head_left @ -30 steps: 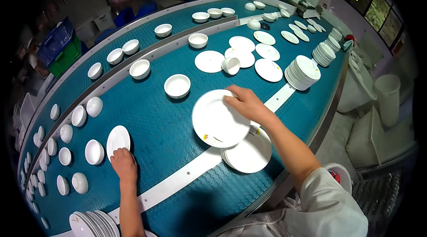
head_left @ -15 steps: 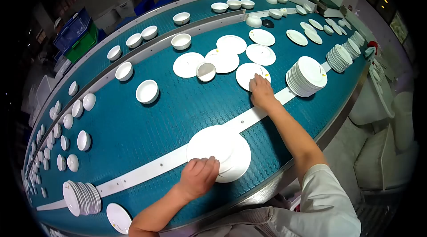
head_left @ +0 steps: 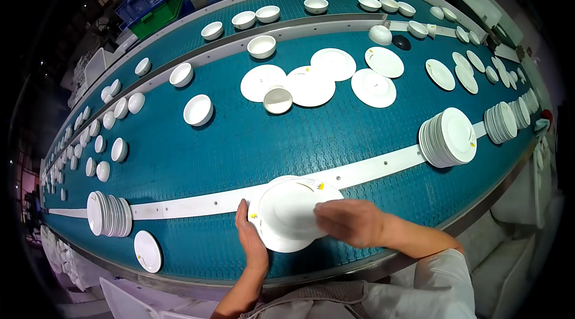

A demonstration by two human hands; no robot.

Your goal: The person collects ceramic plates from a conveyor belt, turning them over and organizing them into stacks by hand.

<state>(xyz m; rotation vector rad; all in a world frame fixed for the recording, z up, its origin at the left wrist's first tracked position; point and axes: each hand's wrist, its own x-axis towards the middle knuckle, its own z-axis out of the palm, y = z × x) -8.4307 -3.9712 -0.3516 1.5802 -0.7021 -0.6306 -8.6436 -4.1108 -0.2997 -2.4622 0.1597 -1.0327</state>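
Several white plates (head_left: 281, 241) overlap in a low pile near the front of the teal belt. The top plate (head_left: 290, 208) has a yellow flower on its rim. My right hand (head_left: 353, 223), blurred, has its fingers closed at the right edge of this top plate. Against the pile's left edge, my left hand (head_left: 251, 241) is upright with its fingers stretched out. Whether the top plate lies fully on the others cannot be made out.
Plate stacks (head_left: 448, 137) stand right, and another stack (head_left: 109, 214) stands left, beside a single plate (head_left: 148, 251). Loose plates (head_left: 374, 88) and bowls (head_left: 198, 110) are scattered over the belt (head_left: 239, 151). A white strip (head_left: 185, 209) runs along it. Crates (head_left: 157, 15) stand behind.
My right hand has brought a plate from farther up the belt to the pile. My left hand has shifted to the pile's left side and straightened its fingers. The camera view has turned.
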